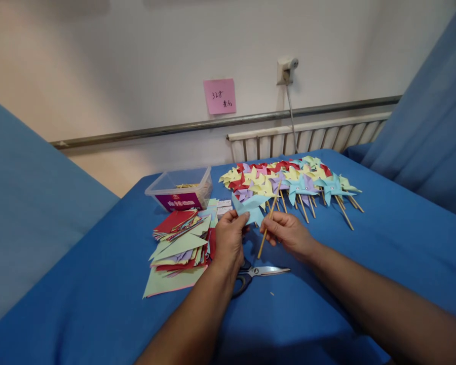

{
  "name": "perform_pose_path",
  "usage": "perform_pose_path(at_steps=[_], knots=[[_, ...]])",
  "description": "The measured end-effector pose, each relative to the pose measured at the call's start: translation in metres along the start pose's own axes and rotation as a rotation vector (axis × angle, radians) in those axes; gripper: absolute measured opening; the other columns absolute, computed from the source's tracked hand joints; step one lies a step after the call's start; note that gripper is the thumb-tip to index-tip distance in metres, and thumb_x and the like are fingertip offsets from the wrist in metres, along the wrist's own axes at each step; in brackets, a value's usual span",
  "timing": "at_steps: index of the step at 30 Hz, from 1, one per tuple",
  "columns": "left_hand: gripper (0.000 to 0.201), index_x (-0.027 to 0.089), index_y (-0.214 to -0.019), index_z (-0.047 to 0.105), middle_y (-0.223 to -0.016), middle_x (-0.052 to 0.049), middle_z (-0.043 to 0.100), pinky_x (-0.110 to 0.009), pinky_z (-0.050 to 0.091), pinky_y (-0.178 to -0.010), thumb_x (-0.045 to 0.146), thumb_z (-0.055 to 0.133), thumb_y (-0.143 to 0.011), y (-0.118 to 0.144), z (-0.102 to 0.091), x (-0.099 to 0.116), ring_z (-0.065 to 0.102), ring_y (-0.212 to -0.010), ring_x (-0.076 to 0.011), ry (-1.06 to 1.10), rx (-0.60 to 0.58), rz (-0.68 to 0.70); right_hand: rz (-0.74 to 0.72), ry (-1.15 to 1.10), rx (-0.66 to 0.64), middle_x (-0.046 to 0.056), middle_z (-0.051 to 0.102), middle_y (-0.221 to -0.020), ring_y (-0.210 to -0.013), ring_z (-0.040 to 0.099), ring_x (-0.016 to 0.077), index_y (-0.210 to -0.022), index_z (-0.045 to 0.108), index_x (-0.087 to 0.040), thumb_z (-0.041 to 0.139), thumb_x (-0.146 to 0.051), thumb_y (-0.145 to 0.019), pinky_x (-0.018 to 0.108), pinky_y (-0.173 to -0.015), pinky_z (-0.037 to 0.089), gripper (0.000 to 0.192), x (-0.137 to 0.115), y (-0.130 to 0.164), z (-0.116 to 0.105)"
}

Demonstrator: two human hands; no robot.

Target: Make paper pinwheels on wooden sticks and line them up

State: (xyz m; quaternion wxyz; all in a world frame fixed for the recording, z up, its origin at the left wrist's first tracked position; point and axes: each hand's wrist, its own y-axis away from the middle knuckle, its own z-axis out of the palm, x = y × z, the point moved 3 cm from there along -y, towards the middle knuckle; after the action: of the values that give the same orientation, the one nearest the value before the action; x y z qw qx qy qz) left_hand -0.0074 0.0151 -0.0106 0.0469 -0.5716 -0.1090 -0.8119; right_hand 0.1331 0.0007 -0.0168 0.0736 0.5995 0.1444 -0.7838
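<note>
My left hand (pixel 230 238) pinches a light blue paper pinwheel (pixel 251 207) by its lower edge, just above the blue table (pixel 383 253). A thin wooden stick (pixel 269 219) slants behind the pinwheel, and my right hand (pixel 289 233) grips it near its middle. The two hands sit close together, a little apart. Beyond them lies a pile of finished pinwheels (pixel 289 182) in yellow, red, purple and blue, their sticks pointing toward me.
Scissors (pixel 256 274) lie under my left wrist. A stack of coloured paper squares (pixel 180 243) lies at the left, with a clear plastic box (pixel 180 190) behind it. A radiator (pixel 307 139), a wall socket (pixel 287 68) and a pink note (pixel 219 96) are at the back.
</note>
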Motion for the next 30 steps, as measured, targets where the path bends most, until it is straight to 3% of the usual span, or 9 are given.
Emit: perform_pose_path(at_steps=[4,10,15,21,26,30], knots=[[0.029,0.015,-0.072,0.062,-0.062,0.002,0.061,-0.022,0.040,-0.053,0.029,0.081,-0.054,-0.002,-0.001,0.000,0.052,-0.052,-0.0089,0.007,-0.011,0.022,0.042,0.078,-0.127,-0.005,0.053,-0.052,-0.043,0.045,0.0060,-0.070,0.062,-0.017,0.064,-0.053,-0.082,0.019,-0.043,0.033,0.038,0.001,0.003,0.005],[0.030,0.015,-0.077,0.063,-0.067,0.002,0.062,-0.022,0.040,-0.053,0.029,0.079,-0.057,-0.005,-0.004,0.005,0.053,-0.054,-0.0094,-0.005,0.030,0.080,0.250,0.078,-0.411,0.000,0.065,-0.063,-0.040,0.051,0.0054,-0.071,0.054,-0.016,0.061,-0.056,-0.082,0.017,-0.036,0.032,0.042,0.005,0.011,0.017],[0.029,0.015,-0.078,0.062,-0.068,0.001,0.062,-0.023,0.043,-0.057,0.030,0.078,-0.060,-0.005,-0.006,0.011,0.054,-0.056,-0.0097,0.021,0.057,0.130,0.338,0.068,-0.533,-0.003,0.066,-0.059,-0.037,0.053,0.0068,-0.081,0.050,-0.018,0.064,-0.051,-0.082,0.015,-0.032,0.032,0.036,0.007,0.015,0.019],[0.029,0.014,-0.079,0.062,-0.069,0.002,0.063,-0.023,0.044,-0.057,0.029,0.078,-0.060,-0.005,-0.006,0.014,0.055,-0.056,-0.0092,0.040,0.065,0.127,0.349,0.071,-0.542,-0.004,0.065,-0.057,-0.034,0.049,0.0058,-0.091,0.053,-0.017,0.064,-0.050,-0.083,0.015,-0.032,0.031,0.035,0.007,0.014,0.016],[0.028,0.014,-0.078,0.062,-0.067,0.003,0.061,-0.021,0.042,-0.055,0.028,0.078,-0.060,-0.005,-0.006,0.014,0.053,-0.055,-0.0077,0.015,0.057,0.123,0.349,0.023,-0.456,-0.004,0.063,-0.055,-0.032,0.042,0.0033,-0.086,0.053,-0.017,0.067,-0.050,-0.080,0.015,-0.031,0.026,0.036,0.006,0.011,0.016],[0.028,0.014,-0.075,0.062,-0.065,0.003,0.061,-0.021,0.042,-0.054,0.028,0.079,-0.058,-0.003,-0.005,0.015,0.053,-0.055,-0.0077,0.011,0.070,0.103,0.341,-0.039,-0.425,-0.004,0.063,-0.058,-0.034,0.045,0.0032,-0.085,0.054,-0.016,0.069,-0.046,-0.080,0.015,-0.033,0.030,0.034,0.007,0.011,0.013]])
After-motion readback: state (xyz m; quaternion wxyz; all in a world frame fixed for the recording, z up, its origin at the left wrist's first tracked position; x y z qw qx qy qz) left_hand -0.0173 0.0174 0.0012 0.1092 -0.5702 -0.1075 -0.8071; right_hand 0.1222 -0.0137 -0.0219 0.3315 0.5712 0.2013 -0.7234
